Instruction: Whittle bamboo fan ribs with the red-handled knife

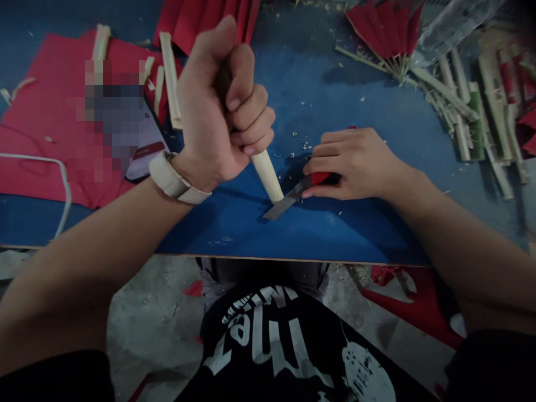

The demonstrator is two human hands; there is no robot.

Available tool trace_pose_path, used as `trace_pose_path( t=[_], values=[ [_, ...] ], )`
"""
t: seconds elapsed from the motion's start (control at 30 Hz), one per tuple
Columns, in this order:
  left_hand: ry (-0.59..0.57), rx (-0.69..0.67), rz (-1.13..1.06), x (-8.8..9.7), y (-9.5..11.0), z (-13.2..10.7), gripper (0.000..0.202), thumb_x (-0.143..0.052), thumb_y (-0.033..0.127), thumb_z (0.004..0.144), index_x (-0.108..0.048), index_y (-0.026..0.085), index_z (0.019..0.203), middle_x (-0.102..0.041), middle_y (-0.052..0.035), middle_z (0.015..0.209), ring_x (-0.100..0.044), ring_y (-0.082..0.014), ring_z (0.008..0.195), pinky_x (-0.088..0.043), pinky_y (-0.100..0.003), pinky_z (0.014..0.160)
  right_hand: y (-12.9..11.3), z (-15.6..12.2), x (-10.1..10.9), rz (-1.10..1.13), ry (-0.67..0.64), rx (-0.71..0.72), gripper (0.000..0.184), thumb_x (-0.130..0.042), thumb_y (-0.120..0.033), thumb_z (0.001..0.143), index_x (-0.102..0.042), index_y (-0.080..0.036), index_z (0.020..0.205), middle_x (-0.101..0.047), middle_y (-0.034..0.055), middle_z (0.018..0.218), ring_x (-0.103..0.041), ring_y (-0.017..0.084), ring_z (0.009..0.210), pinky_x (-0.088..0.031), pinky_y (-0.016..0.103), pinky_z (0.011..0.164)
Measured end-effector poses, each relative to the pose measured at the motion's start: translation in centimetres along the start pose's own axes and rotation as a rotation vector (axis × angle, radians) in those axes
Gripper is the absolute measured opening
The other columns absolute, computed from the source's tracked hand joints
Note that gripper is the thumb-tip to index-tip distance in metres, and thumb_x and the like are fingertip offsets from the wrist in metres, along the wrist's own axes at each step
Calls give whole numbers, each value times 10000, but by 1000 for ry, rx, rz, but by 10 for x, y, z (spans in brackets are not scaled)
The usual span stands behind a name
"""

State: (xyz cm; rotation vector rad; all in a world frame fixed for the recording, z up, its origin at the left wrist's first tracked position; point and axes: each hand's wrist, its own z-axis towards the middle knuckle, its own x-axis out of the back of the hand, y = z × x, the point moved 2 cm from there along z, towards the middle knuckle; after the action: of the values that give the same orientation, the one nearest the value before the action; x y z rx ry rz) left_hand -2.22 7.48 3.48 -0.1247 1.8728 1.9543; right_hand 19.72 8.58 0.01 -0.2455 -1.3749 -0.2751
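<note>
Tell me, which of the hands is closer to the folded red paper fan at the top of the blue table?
Right. The right hand lies just below the folded red paper fan; the left hand is farther left.

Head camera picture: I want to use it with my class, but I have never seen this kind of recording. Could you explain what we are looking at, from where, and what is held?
There is no machine here. A camera worn on a person's head looks down at their own two hands over a blue table.

The left hand, with a pale wristband, grips a light wooden stick in a fist, its lower end on the table. The right hand holds a red-handled knife, its blade at the stick's lower end.

Around them lie red paper sheets, small shavings, a red paper fan and a pile of cut sticks. A patch at the left is blurred.
</note>
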Motion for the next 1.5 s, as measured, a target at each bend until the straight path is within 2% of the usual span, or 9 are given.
trace_pose_path(
  t=[0.1,0.3,0.57,0.8,1.0,1.17,1.33,1.43,1.5],
  values=[
    [118,3,9,-1,-1,-3,643,-206,398,1141,-227,221,523,-97,28,473,-94,-86,392,-142,-303,419,-2,0,-1,24,-38,-43,472,-522,-651,1023,-757,-253,927,-699,39,772,-596,221,759,-315,356,644],
    [75,10,-134,1,-6,2,685,-137,343,1136,-225,239,464,-46,21,465,-49,-108,384,-59,-344,388,-6,-1,-3,-1,-55,-97,499,-491,-692,1014,-762,-280,936,-726,38,816,-585,205,691,-310,365,641],
    [261,5,-90,-3,-8,2,610,-171,322,1124,-120,217,525,-19,26,485,-28,-75,380,-56,-310,401,-13,0,-3,-91,-40,-117,553,-454,-714,1022,-741,-258,898,-703,22,741,-547,183,621,-300,352,607],
    [220,-9,-155,-3,-7,3,616,-188,293,1112,-151,225,501,-16,28,483,-46,-70,354,-40,-298,366,-13,0,-8,-52,-41,-137,546,-441,-719,1023,-744,-276,922,-706,28,766,-559,195,643,-292,367,613],
    [237,45,-43,-2,-7,4,619,-198,331,1113,-141,231,505,-27,17,492,-16,-99,400,-51,-332,387,-11,1,-9,-77,15,-84,587,-418,-719,1039,-721,-232,912,-690,26,747,-575,186,673,-284,349,641],
    [223,-36,-64,-6,-6,2,591,-217,293,1095,-156,242,510,-23,22,506,-25,-93,395,-45,-340,416,-10,6,-9,-62,-6,-48,574,-395,-703,1054,-712,-235,956,-707,36,795,-592,191,709,-267,351,646],
    [249,4,85,-4,-6,1,530,-249,331,1103,-133,226,597,-64,24,526,-64,-95,426,-147,-336,469,-14,13,-13,-64,6,-57,593,-328,-689,1077,-705,-231,1061,-692,38,825,-595,194,734,-280,342,664],
    [290,36,103,-2,-4,0,496,-259,363,1090,-135,232,627,-69,23,519,-62,-112,463,-144,-343,470,-14,14,-12,-50,11,9,595,-335,-705,1068,-703,-239,1021,-674,26,806,-588,187,728,-287,338,667],
    [259,41,92,-2,-3,-1,497,-260,365,1084,-132,234,622,-58,24,519,-60,-110,454,-136,-335,458,-13,11,-10,-50,26,33,595,-362,-723,1051,-696,-240,954,-663,19,782,-579,181,707,-287,337,652]
  ],
)
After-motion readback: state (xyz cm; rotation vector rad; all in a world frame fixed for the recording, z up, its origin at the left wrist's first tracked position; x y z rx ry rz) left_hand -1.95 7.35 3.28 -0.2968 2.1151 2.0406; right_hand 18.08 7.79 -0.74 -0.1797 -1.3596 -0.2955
